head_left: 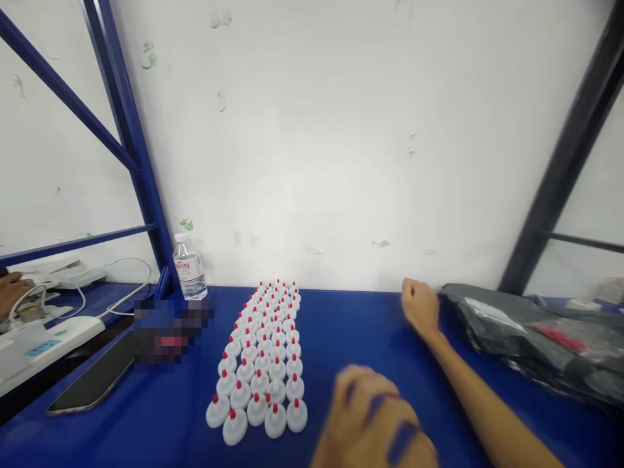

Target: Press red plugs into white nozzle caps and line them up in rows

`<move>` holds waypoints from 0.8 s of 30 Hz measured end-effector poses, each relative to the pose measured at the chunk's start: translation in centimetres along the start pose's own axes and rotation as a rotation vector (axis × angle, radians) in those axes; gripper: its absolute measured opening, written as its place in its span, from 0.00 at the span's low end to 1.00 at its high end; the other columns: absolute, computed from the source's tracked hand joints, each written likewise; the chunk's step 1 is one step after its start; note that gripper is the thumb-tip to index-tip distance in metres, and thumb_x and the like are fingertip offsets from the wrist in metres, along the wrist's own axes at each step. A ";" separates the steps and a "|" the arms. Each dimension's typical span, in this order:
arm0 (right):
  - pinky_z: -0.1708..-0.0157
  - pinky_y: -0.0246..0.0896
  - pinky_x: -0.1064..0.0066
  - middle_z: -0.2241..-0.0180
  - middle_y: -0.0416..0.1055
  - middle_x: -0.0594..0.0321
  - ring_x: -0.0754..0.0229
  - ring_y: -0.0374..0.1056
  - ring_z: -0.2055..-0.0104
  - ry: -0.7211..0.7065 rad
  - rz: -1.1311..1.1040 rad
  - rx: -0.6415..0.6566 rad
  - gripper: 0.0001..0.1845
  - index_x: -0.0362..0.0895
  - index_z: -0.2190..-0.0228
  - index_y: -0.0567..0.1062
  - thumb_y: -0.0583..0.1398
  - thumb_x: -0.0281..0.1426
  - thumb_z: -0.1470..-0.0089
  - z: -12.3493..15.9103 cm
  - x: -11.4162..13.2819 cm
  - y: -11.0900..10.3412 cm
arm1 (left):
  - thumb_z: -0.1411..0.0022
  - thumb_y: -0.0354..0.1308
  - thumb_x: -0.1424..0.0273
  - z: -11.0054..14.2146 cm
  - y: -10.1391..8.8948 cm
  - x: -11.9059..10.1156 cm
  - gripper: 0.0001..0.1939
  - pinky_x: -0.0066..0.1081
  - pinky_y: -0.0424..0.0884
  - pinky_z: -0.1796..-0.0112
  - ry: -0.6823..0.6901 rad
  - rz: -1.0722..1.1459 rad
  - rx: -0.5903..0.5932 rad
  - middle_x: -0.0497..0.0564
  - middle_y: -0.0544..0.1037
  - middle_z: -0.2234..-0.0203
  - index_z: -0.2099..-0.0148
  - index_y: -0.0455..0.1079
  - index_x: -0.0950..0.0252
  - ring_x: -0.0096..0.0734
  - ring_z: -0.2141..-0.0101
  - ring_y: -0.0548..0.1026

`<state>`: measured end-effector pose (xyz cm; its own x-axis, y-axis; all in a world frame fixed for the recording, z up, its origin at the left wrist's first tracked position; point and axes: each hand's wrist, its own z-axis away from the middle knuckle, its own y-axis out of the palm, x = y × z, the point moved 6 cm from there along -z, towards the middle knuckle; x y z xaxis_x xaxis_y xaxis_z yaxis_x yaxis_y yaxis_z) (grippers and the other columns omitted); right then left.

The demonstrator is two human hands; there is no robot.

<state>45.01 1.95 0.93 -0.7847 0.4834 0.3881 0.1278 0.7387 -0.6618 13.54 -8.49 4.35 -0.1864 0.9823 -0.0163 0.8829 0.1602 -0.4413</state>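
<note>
Several small white domed caps with red tips [262, 361] stand upright in close rows on the blue table [355, 331], running from near the front back toward the wall. My left hand [377, 419] is low in the middle, right of the nearest caps and apart from them. It is blurred, its fingers bent and apart, with blue showing between them and no object visible. Farther back on the right, my right hand [421, 304] rests near the wall, fingers curled into a fist; nothing shows in it.
A dark grey plastic bag [531, 338] lies right of my right forearm. On the left are a water bottle [190, 270], a phone [95, 377], a white power strip [58, 341] with cables, and a pixelated patch. Another person's hand [13, 292] shows at the far left.
</note>
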 end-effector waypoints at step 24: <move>0.64 0.61 0.63 0.67 0.79 0.48 0.48 0.75 0.65 -0.329 0.246 0.271 0.24 0.41 0.71 0.80 0.48 0.35 0.34 0.8 -1.1 3.4 | 0.33 0.53 0.66 3.1 -11.2 13.3 0.09 0.28 0.71 0.59 -0.443 -0.161 0.649 0.47 0.78 0.62 0.54 0.74 0.55 0.33 0.60 0.75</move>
<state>45.84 3.56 -2.31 -0.9064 0.4224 0.0050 0.2056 0.4514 -0.8683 -0.16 2.44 6.35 -0.5642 0.8006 -0.2021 0.4290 0.0751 -0.9002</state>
